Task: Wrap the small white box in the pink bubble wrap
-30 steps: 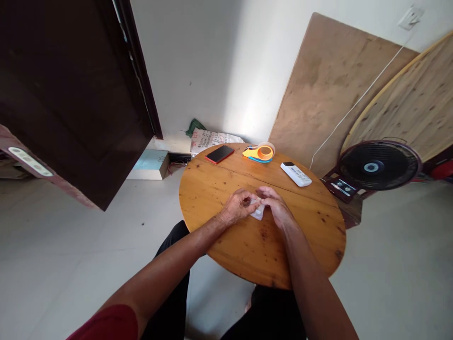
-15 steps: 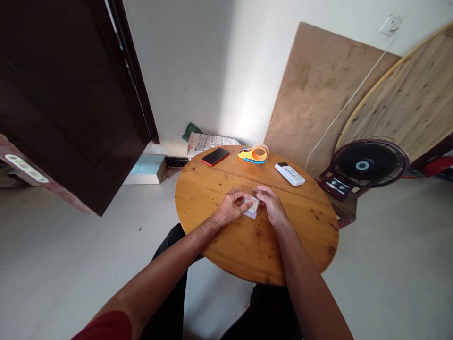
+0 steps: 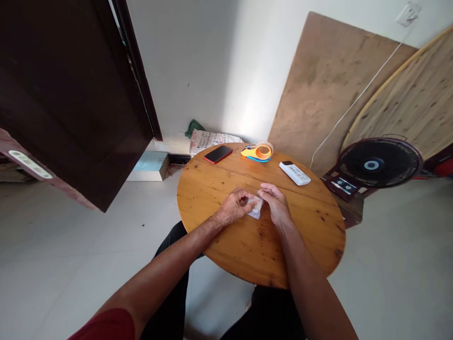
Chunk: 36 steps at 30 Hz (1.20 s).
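Observation:
A small, whitish, partly see-through packet [image 3: 255, 213] lies on the round wooden table [image 3: 226, 255] in front of me. My left hand [image 3: 238, 205] holds its left side, with the thumb across the top and the fingers curled. At the packet's upper right corner is my right hand [image 3: 276, 202], its thumb and index fingertip drawn together. Whatever those fingertips pinch is too small to make out. The packet's contents are not clear, and part of it is hidden under my left thumb.
Along the table's far side lie a red-edged phone [image 3: 218, 154], a yellow and blue tape dispenser [image 3: 257, 152] and a white handheld device [image 3: 295, 173] with a dark end. A black fan [image 3: 378, 163] stands beyond the right edge. A dark door [image 3: 71, 94] is on the left.
My right hand has shifted slightly away from my left hand at the packet's corner. The left hand keeps its hold. The whole view has moved a little.

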Available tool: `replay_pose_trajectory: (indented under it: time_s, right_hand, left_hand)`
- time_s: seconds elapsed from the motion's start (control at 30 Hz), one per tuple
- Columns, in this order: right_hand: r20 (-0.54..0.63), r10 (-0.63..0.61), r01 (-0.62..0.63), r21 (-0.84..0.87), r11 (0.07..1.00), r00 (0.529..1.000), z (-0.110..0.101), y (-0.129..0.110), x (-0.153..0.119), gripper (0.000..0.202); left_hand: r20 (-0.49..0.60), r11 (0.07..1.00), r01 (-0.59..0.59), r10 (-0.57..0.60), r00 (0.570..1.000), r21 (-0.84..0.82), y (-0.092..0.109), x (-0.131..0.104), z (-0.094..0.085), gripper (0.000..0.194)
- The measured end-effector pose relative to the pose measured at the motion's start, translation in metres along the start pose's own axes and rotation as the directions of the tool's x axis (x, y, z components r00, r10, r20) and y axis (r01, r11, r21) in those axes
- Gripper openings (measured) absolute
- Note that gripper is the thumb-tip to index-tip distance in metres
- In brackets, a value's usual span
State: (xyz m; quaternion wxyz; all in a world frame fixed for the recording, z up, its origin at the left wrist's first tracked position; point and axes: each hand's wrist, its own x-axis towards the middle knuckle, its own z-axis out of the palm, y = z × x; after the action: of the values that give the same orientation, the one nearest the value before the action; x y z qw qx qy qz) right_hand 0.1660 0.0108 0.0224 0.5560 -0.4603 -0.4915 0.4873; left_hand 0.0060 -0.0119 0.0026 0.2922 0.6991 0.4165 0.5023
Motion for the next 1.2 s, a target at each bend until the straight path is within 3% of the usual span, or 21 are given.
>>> replay_pose_trajectory:
  time_s: [0.2, 0.3, 0.5, 0.77, 1.03, 1.2]
  right_hand:
    - [-0.081, -0.045, 0.042, -0.043, 0.998, 0.996, -0.011, -0.007, 0.002, 0.031]
    - [-0.062, -0.027, 0.023, -0.064, 0.998, 0.998, -0.014, -0.006, 0.003, 0.039]
    - [-0.053, -0.05, 0.041, -0.153, 0.987, 0.997, -0.007, 0.007, 0.007, 0.043]
    - [-0.043, -0.052, 0.045, -0.147, 0.988, 0.998, 0.001, 0.014, 0.017, 0.036]
    - [0.063, -0.057, 0.065, -0.125, 0.99, 0.996, 0.0, -0.003, 0.001, 0.031]
    - [0.178, -0.132, 0.189, -0.36, 0.913, 0.975, -0.006, -0.012, -0.003, 0.027]
  left_hand:
    - [-0.004, 0.998, 0.043, -0.043, 0.999, -0.056, -0.002, -0.001, 0.002, 0.019]
    - [-0.018, 0.997, 0.037, -0.038, 0.999, -0.07, -0.006, -0.001, 0.004, 0.019]
    - [-0.007, 0.999, -0.005, 0.005, 1.0, -0.032, -0.009, -0.001, 0.004, 0.02]
    - [0.013, 1.0, 0.01, -0.01, 1.0, -0.023, -0.003, 0.0, 0.002, 0.018]
    - [0.031, 0.995, 0.073, -0.071, 0.997, -0.061, -0.005, 0.0, 0.002, 0.023]
    - [0.015, 0.997, 0.054, -0.053, 0.998, -0.063, -0.006, 0.001, 0.003, 0.023]
